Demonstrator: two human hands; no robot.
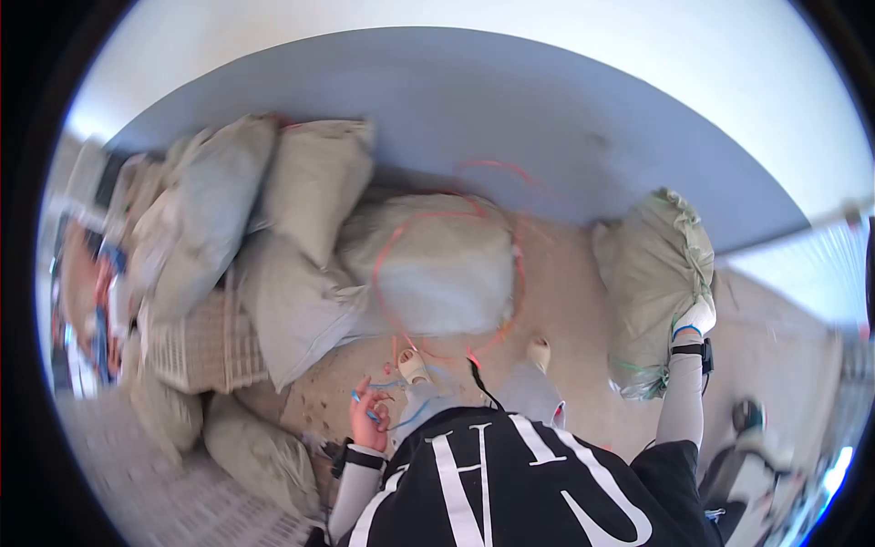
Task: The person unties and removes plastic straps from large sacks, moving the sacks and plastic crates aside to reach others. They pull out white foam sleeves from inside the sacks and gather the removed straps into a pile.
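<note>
At the right, my right hand point(697, 314), in a white glove, is closed on the edge of a full grey-green sack point(652, 273), which stands upright beside the wall. My left hand point(370, 415) is bare and held low in front of my body, with a thin blue cord point(415, 419) looped around its curled fingers. A red-orange cord point(392, 239) lies in a wide loop over and around a large full sack point(447, 264) on the floor ahead of my feet.
More full sacks point(314, 173) are piled at the left against the grey-blue wall point(510, 100). A woven plastic basket point(205, 342) sits among them. Another sack point(260, 451) lies at the lower left. Dark and white items point(752, 465) are at the lower right.
</note>
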